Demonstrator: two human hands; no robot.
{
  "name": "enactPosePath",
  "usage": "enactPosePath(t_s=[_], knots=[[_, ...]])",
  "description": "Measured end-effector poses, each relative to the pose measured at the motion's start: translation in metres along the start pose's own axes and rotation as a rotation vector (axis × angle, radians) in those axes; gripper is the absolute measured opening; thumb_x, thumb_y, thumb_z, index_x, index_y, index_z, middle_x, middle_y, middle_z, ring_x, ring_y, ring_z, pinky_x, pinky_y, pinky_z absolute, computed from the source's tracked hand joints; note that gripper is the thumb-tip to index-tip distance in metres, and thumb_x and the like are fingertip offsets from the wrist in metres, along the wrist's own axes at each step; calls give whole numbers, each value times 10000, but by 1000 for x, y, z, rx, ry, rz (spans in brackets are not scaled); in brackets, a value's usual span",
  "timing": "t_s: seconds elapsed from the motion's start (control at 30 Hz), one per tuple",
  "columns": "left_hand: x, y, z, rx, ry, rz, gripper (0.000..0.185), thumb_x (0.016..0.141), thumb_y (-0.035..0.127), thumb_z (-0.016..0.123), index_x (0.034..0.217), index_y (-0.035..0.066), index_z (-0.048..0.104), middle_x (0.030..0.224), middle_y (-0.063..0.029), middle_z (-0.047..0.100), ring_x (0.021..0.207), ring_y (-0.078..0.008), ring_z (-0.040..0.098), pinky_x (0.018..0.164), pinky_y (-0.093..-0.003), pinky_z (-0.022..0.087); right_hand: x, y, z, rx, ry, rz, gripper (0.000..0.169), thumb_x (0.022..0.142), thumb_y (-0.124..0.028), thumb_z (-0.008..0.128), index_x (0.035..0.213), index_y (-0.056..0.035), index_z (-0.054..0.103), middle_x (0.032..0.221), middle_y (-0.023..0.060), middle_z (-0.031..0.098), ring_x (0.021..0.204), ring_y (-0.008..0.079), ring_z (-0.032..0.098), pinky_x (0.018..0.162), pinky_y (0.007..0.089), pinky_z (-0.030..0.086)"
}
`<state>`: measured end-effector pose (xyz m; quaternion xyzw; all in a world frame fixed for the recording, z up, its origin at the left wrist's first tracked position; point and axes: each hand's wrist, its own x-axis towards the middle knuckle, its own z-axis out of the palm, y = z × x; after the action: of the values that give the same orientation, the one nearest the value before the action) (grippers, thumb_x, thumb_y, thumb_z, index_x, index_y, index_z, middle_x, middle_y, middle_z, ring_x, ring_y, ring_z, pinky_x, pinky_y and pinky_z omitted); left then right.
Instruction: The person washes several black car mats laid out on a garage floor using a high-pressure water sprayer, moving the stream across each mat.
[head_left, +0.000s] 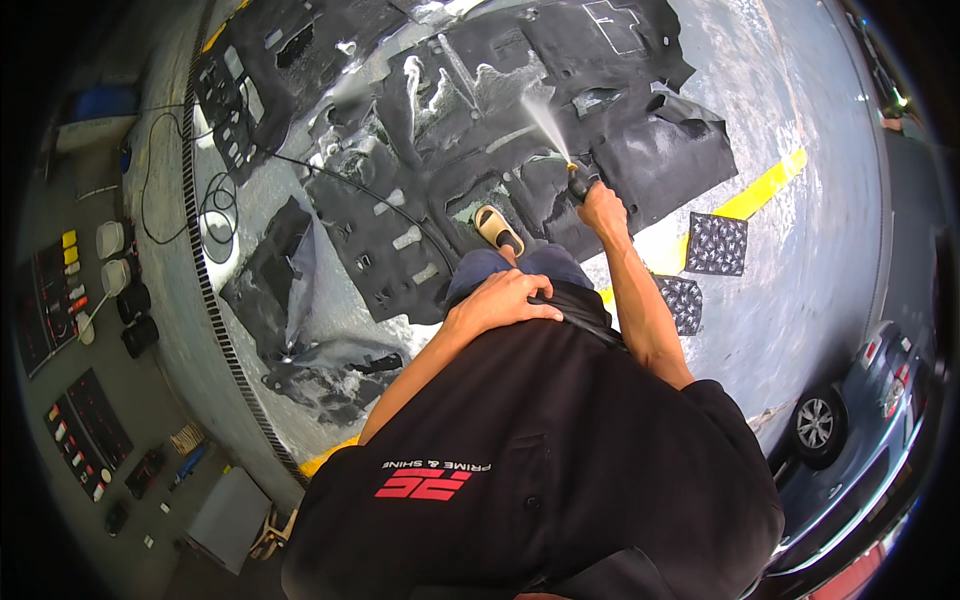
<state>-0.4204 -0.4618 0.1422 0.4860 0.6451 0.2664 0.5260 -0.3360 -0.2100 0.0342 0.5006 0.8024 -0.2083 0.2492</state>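
My right hand is closed around a black spray gun with a brass-coloured nozzle. A white fan of water leaves the nozzle and strikes a large black moulded car floor carpet spread on the wet floor. White foam and water lie in its hollows. My left hand rests at my waist on the dark clothing, its fingers partly bent; whether it grips a fold of the cloth is unclear. A black hose runs across the carpet towards my legs.
A drain grate runs along the left, with coiled hose beside it. Two patterned black mats lie near a yellow floor line. My sandalled foot stands on the carpet. Buckets are left; a parked car is right.
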Motion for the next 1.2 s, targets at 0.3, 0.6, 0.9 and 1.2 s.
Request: enactPosePath(t_s=[0.3,0.6,0.9,1.2], knots=[[15,0,-35,52,-6,19,596,809,600,778,1036,50,735,835,-148,708,809,-343,699,751,-439,536,16,-8,-20,80,10,65,437,809,-192,740,1183,19,663,1199,246,705,1128,411,686,957,477,562],[36,12,-56,16,-19,38,596,811,603,774,1038,53,736,813,-143,692,785,-321,679,727,-425,515,43,11,-35,160,47,132,481,802,-273,787,1182,-7,660,1193,256,699,1126,439,673,958,516,542],[81,26,-69,-12,-13,-9,579,820,580,780,1061,56,735,859,-153,702,827,-314,688,762,-423,517,91,32,-80,188,36,167,439,814,-238,723,1180,2,687,1204,242,706,1144,413,678,973,488,544],[176,59,-96,1,52,-118,568,816,579,787,1086,81,737,891,-171,702,897,-324,693,803,-436,524,192,58,-138,223,-13,151,440,819,-250,729,1180,1,699,1221,239,704,1156,409,675,984,488,541]])
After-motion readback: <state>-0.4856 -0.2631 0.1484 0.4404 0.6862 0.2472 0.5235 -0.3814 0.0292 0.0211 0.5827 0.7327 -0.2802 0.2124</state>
